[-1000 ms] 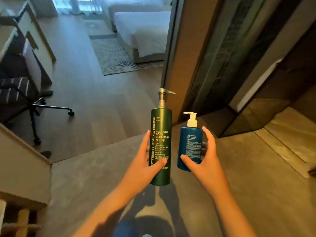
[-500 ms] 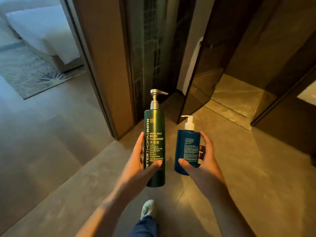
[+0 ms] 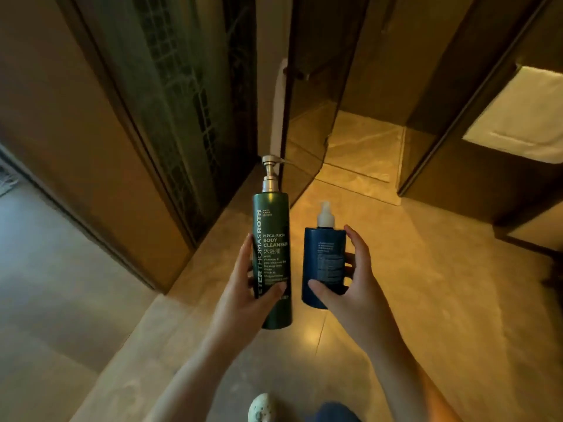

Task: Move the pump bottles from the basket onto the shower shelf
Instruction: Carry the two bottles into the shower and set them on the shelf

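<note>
The left hand grips the tall green body cleanser bottle upright; the right hand grips the shorter blue pump bottle, likely so neither leaks in carrying.

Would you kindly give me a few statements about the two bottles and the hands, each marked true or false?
1. The left hand grips the green bottle. True.
2. The right hand holds the blue bottle. True.
3. The blue bottle is taller than the green bottle. False: it is the shorter one.
4. Both bottles stand on the floor. False: both are held upright in the air above it.
5. The green bottle's pump is white. False: it is metallic; the blue bottle's is the white one.
</note>
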Tool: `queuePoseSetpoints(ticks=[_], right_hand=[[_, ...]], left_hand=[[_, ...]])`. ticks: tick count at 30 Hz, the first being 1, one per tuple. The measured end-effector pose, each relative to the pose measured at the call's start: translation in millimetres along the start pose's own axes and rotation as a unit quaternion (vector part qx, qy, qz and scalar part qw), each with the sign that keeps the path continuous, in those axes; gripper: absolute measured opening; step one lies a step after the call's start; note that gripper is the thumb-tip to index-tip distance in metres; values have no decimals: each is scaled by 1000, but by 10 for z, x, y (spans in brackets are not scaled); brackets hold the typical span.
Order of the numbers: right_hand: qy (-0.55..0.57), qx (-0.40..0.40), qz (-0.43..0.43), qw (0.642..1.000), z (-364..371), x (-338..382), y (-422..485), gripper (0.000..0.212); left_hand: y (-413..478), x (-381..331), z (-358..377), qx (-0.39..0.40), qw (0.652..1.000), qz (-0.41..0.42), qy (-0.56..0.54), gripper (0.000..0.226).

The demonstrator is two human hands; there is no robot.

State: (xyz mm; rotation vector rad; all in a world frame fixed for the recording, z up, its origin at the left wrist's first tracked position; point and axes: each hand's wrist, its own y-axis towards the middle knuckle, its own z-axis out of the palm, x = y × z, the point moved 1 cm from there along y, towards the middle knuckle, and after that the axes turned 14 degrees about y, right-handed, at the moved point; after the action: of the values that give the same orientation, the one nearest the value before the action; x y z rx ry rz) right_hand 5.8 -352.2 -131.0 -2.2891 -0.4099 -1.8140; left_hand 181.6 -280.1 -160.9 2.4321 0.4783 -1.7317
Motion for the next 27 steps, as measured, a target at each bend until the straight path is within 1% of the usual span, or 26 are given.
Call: queuePoseSetpoints(ticks=[5,9,16,22,27], right_hand=[[18,-75,40,996,-514,-188,299,90],[44,-117,56,991,-937,-379,628,90],[71,-127,51,988,-1862,-630,1544,93],[58,-172,42,983,-2906,-707,2288,94],[57,-189,34,980,-3415,-818,2797,95]], left_hand=[[577,-285,397,66,997,11,30,88],[1033,-471,820,91,994,24,63,88],[1993,-868,1734,107,993,18,42,88],[2815,-1473,2634,115,992,32,38,89],[3265,-1700,3081,103,993,41,33,87]])
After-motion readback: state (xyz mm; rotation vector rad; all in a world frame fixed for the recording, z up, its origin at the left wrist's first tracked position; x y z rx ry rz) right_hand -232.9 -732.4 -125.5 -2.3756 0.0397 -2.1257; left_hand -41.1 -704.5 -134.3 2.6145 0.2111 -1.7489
